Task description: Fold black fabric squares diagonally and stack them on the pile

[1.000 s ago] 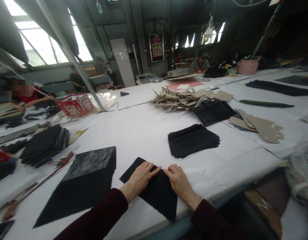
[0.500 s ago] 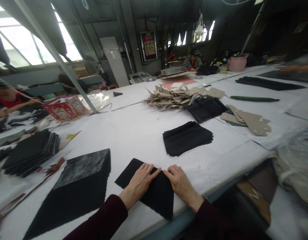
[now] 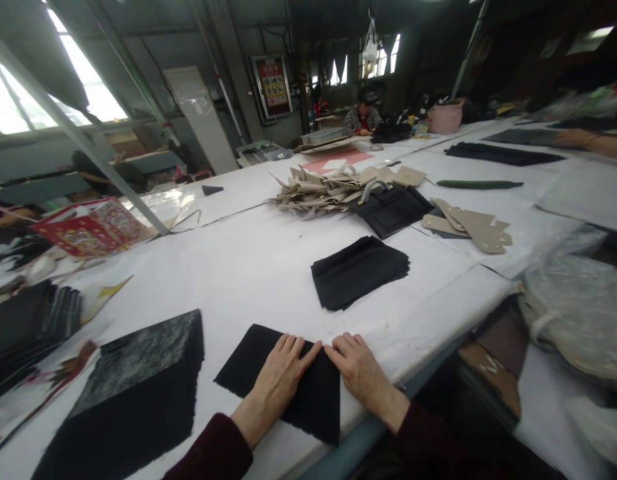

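Observation:
A single black fabric piece [image 3: 314, 393] lies on the white table near its front edge, under my hands. My left hand [image 3: 279, 373] rests on it with the fingers stretched toward its far edge and the thumb reaching right. At the far right edge of the piece, my right hand [image 3: 355, 367] has its fingers bent and closed on the cloth; its fingertips are partly hidden. The left thumb and right fingers nearly meet. Left of them is a larger pile of black fabric pieces [image 3: 133, 420], topped by a greyish fuzzy area. A neat black stack [image 3: 361, 270] lies beyond my right hand.
Farther back are a heap of beige pieces [image 3: 318, 190], a black bag [image 3: 393, 208], beige strap-like pieces [image 3: 473, 223] and a long green cucumber-like thing [image 3: 479, 184]. A slanting pole [image 3: 103, 157] stands left by a red box [image 3: 88, 227]. Co-workers sit around the table.
My view has turned slightly to the right, so the table's things appear farther left. Both hands stay at the far edge of the black fabric piece, nearly unchanged.

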The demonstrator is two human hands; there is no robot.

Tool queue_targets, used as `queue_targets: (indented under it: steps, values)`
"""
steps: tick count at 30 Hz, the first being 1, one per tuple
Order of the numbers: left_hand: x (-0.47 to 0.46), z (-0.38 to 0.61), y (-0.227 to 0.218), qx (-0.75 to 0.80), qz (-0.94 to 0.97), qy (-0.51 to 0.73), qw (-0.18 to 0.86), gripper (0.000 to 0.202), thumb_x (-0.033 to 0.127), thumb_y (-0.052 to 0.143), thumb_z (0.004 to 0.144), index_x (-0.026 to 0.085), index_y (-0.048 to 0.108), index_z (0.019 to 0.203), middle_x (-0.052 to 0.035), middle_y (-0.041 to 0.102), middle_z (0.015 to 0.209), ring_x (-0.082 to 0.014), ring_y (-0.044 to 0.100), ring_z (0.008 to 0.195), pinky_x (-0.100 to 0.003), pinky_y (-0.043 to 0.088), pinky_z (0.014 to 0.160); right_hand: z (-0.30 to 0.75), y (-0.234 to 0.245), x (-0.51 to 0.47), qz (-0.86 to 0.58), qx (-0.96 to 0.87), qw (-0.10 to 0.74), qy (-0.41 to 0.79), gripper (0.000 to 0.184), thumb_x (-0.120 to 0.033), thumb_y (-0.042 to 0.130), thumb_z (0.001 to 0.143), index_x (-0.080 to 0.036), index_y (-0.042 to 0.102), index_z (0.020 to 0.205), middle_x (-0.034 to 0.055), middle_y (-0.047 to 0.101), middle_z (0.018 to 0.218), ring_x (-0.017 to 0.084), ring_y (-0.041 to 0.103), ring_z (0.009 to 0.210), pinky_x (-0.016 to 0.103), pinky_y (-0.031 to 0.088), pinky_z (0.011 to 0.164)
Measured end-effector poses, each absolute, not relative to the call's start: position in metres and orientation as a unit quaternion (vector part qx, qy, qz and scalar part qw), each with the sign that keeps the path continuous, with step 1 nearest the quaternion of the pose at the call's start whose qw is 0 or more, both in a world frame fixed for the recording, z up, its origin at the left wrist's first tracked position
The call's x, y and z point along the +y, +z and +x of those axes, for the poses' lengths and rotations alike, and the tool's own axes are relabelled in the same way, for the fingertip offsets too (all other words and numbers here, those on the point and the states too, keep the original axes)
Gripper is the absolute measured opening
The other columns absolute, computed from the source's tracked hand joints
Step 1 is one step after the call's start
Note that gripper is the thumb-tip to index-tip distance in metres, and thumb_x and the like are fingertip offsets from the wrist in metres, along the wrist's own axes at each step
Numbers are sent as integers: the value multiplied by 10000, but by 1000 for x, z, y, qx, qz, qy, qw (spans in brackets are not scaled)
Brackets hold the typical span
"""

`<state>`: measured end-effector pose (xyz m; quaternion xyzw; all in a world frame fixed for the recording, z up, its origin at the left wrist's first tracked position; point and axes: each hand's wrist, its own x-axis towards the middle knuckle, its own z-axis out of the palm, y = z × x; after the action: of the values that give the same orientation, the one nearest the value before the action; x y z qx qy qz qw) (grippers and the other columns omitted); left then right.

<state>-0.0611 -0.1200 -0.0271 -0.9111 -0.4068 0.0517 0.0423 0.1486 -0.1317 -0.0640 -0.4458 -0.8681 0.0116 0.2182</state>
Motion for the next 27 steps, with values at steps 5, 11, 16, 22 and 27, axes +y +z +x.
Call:
queue_targets:
  steps: [5,11,16,22,27]
  values:
    - [-121,-59,-33,-387,-922,26,15,622,54,419,875,244,326,1460,-70,517,1273,-229,489,1140,-373,369,1046,151,-61,-138,-465,-860,210,15,195,-123,474,940,-182,622,1052,57,539,886,205,436,853,346,320,775]
    - [-124,-51,-34,-391,-918,52,39,711,34,420,853,292,261,1496,-82,515,1262,-250,489,1125,-410,408,1009,157,-59,-146,-486,-847,217,16,220,-124,459,948,-181,614,1094,60,544,899,209,441,851,353,319,770]
    - [-126,-48,-33,-395,-915,60,48,716,34,412,856,307,253,1499,-87,520,1236,-252,495,1110,-424,412,1000,165,-60,-153,-508,-833,221,19,233,-124,470,935,-181,617,1106,67,548,896,215,451,848,360,327,770]
    - [-128,-47,-35,-397,-915,47,56,717,42,422,843,289,262,1496,-89,520,1251,-271,486,1132,-446,381,1034,151,-55,-158,-530,-811,245,39,364,-93,440,932,-184,547,1268,82,568,949,226,476,884,370,343,786]
    - [-124,-64,-36,-405,-913,33,26,709,22,411,819,262,309,1479,-73,498,1351,-258,460,1207,-437,314,1099,142,-54,-161,-540,-810,226,32,323,-139,478,935,-174,552,1247,91,579,980,234,493,913,387,353,813]
